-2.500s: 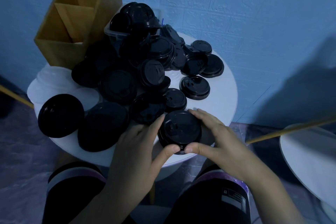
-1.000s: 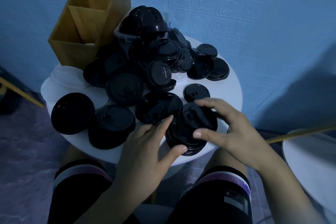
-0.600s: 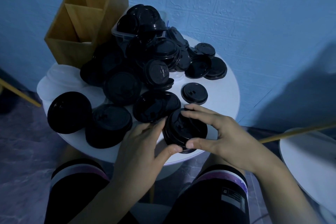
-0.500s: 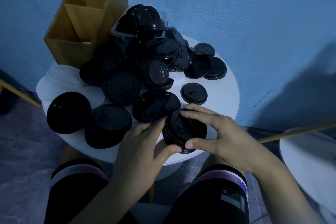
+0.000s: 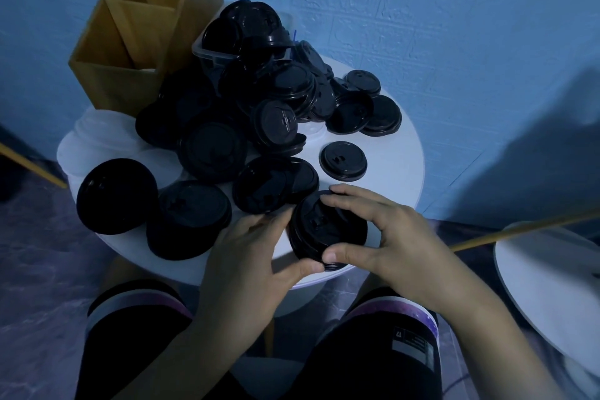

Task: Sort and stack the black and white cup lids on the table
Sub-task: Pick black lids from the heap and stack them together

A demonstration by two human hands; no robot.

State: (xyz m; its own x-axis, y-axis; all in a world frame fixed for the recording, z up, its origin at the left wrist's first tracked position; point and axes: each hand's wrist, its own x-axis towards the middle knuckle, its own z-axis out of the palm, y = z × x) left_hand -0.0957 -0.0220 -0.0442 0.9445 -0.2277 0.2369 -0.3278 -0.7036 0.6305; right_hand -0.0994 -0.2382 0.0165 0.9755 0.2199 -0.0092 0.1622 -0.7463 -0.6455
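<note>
A short stack of black lids (image 5: pixel 328 232) is gripped at the near edge of the round white bench (image 5: pixel 397 169), a little right of its middle. It is clasped from both sides. The left hand (image 5: pixel 246 260) is curled against the left rim, thumb set on the near lip. The right hand (image 5: pixel 393 237) is wrapped round the right rim, its fingers (image 5: pixel 349 200) arched over the top and thumb pinched on the near lip. Glossy round plastic is seen, ridged at the rim, with a moulded sip slot. A single black lid (image 5: pixel 343 160) is laid flat just behind, and bare bench is left open beside it towards the right edge. A loose heap of black lids (image 5: pixel 259 120) is banked across the middle against a clear plastic tub (image 5: pixel 207 55) at the far edge. Pale white lids (image 5: pixel 94 136) are glimpsed at the left edge, in front of a divided wooden box (image 5: pixel 136 29).
</note>
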